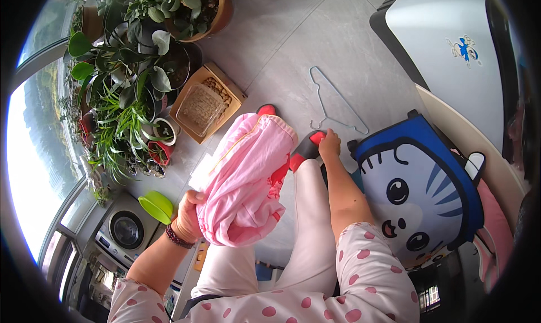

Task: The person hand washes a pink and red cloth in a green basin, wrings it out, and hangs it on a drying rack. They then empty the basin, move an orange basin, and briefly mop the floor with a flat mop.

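Observation:
My left hand (190,213) grips the lower left edge of a bunched pink fabric garment (245,183) with yellow piping and a red patch on its right side. The cloth hangs above my knees and partly covers one foot. Lowered beside my other foot, my right hand (330,145) has its fingertips close to a red and dark grey slipper (315,140). Its palm faces away, and whether the fingers hold anything is hidden. Just beyond lies a light blue wire clothes hanger (334,101) on the grey tiled floor (279,78).
A blue-edged case with a cartoon face (405,196) stands close by my right arm. Behind it are a curved beige edge (465,133) and a large white appliance (444,40). Potted plants (127,78), a cardboard box (203,103), a green basin (156,207) and a washing machine (127,230) occupy the left.

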`<action>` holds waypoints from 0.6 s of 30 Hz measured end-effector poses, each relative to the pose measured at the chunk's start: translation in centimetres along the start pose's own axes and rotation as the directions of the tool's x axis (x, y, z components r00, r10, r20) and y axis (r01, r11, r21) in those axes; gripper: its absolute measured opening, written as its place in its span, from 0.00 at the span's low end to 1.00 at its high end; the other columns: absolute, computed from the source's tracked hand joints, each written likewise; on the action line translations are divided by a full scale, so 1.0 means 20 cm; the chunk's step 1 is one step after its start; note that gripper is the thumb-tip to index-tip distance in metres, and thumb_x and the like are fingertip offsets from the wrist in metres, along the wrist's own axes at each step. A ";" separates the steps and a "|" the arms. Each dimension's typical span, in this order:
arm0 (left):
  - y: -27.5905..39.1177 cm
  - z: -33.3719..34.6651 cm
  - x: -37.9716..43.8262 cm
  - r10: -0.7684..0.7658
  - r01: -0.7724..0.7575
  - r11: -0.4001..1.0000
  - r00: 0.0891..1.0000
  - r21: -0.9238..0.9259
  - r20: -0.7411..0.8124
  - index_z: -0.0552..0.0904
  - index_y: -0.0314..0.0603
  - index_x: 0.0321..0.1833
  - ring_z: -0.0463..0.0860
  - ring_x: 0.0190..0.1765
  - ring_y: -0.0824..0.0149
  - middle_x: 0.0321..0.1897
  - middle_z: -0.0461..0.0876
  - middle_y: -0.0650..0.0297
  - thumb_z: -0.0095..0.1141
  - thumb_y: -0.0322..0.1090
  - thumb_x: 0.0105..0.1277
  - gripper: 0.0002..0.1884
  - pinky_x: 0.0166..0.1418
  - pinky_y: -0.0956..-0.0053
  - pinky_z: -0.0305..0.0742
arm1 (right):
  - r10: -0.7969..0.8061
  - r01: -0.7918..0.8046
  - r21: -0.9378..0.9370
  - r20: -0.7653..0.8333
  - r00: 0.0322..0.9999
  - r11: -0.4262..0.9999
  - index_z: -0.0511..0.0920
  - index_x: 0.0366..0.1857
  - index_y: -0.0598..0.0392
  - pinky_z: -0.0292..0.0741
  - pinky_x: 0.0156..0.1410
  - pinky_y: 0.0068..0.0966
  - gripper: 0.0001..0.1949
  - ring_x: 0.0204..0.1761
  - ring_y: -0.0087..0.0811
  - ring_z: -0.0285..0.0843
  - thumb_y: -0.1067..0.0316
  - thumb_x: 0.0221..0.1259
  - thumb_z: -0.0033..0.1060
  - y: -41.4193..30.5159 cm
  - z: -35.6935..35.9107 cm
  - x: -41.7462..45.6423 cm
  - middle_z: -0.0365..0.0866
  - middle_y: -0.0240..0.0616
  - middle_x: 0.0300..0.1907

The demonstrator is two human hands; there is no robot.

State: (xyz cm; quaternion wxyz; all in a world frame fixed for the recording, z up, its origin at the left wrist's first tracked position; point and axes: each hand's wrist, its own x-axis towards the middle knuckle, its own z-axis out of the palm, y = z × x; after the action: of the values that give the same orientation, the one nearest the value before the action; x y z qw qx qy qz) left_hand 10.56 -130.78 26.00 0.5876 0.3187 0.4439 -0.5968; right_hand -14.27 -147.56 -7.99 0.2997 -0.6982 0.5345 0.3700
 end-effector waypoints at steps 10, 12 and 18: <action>0.02 -0.32 0.14 -0.056 0.057 0.998 0.998 0.021 -0.042 0.60 0.36 0.70 0.67 0.67 0.54 0.65 0.67 0.51 0.68 0.33 0.46 0.46 0.72 0.59 0.59 | -0.204 0.101 -0.380 -0.239 0.949 0.919 0.76 0.41 0.45 0.73 0.52 0.35 0.07 0.50 0.39 0.73 0.65 0.61 0.51 0.12 0.17 0.49 0.75 0.37 0.44; 0.04 -0.30 0.13 -0.102 0.103 0.994 0.994 0.025 -0.034 0.62 0.36 0.69 0.70 0.65 0.54 0.63 0.70 0.52 0.64 0.26 0.47 0.42 0.70 0.60 0.63 | -0.231 0.177 -0.242 -0.217 0.948 0.954 0.75 0.40 0.46 0.74 0.48 0.37 0.05 0.45 0.42 0.75 0.65 0.61 0.53 0.13 0.17 0.42 0.76 0.38 0.40; 0.02 -0.12 0.11 -0.128 0.154 0.921 0.987 0.358 -0.097 0.64 0.34 0.67 0.74 0.62 0.58 0.60 0.73 0.54 0.57 0.27 0.52 0.35 0.68 0.63 0.66 | -0.241 0.449 0.272 -0.558 0.794 0.851 0.74 0.47 0.50 0.75 0.44 0.36 0.09 0.40 0.47 0.78 0.64 0.67 0.49 -0.18 -0.06 -0.05 0.80 0.43 0.40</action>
State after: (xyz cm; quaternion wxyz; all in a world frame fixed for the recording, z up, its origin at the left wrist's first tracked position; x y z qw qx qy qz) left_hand 10.29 -129.52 23.03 0.4575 0.4106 0.3683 -0.6975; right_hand -10.78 -147.11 -6.42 0.3461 -0.7830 0.5168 -0.0024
